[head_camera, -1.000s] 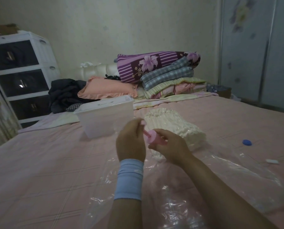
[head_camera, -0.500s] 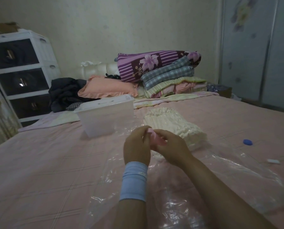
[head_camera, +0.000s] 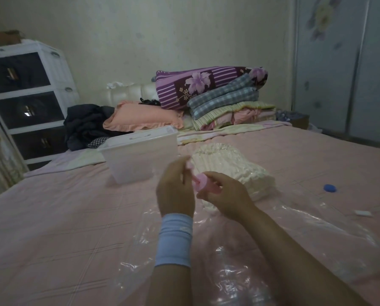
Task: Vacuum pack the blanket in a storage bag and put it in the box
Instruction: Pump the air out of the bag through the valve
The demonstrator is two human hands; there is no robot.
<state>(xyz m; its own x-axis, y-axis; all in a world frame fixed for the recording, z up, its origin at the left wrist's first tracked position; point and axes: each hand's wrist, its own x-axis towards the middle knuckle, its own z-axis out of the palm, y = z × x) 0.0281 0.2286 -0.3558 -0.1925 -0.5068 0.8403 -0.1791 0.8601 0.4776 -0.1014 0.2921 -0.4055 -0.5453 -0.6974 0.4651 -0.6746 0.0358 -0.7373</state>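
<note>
A folded cream blanket (head_camera: 233, 166) lies inside a clear plastic storage bag (head_camera: 273, 235) spread flat over the pink bed. A translucent lidded box (head_camera: 140, 155) stands just left of the blanket. A small pink hand pump (head_camera: 203, 183) is held above the bag between both hands. My right hand (head_camera: 226, 195) grips its round body. My left hand (head_camera: 175, 191), with a light blue wristband, holds the pump's handle end, pulled a little out. The fingers hide most of the pump.
A blue cap (head_camera: 329, 187) and a small white clip (head_camera: 363, 213) lie on the bed at right. Folded quilts (head_camera: 217, 96), a peach pillow (head_camera: 140, 117) and dark clothes (head_camera: 85, 124) are piled at the headboard. A white drawer unit (head_camera: 25, 96) stands at left, a wardrobe (head_camera: 343, 62) at right.
My left hand pushed in toward my right hand half a second ago, then drew back out to the left, showing the pink pump's stem again.
</note>
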